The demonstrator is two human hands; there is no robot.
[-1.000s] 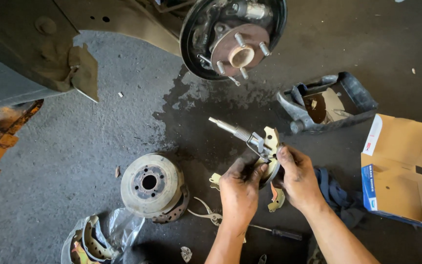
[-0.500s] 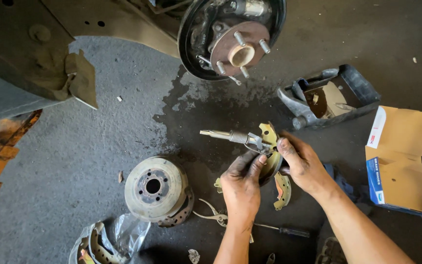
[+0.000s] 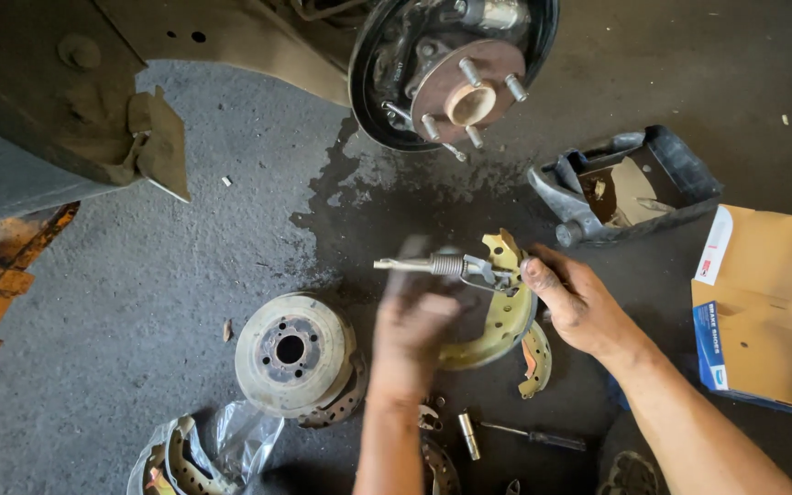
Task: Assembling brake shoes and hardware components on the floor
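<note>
My right hand (image 3: pixel 579 302) grips the top end of a curved, yellowish brake shoe (image 3: pixel 499 328), which it holds just above the concrete floor. A metal adjuster rod with a spring (image 3: pixel 433 266) sticks out to the left from the shoe's top. My left hand (image 3: pixel 414 330) is blurred with motion in front of the shoe. Its fingers reach up toward the rod, and I cannot make out its grip. A second brake shoe (image 3: pixel 535 359) lies on the floor right under my right hand.
A brake drum (image 3: pixel 291 353) lies left of my hands. The wheel hub with studs (image 3: pixel 469 87) hangs above, over a wet stain. A black tray (image 3: pixel 680 165) and an open cardboard box (image 3: pixel 763 312) sit at right. A screwdriver (image 3: pixel 533 435) and a plastic bag of old shoes (image 3: pixel 185 458) lie near me.
The shoe and rod have shifted slightly left and down in my right hand. My left hand has come off its steady hold and is now moving fast, blurred.
</note>
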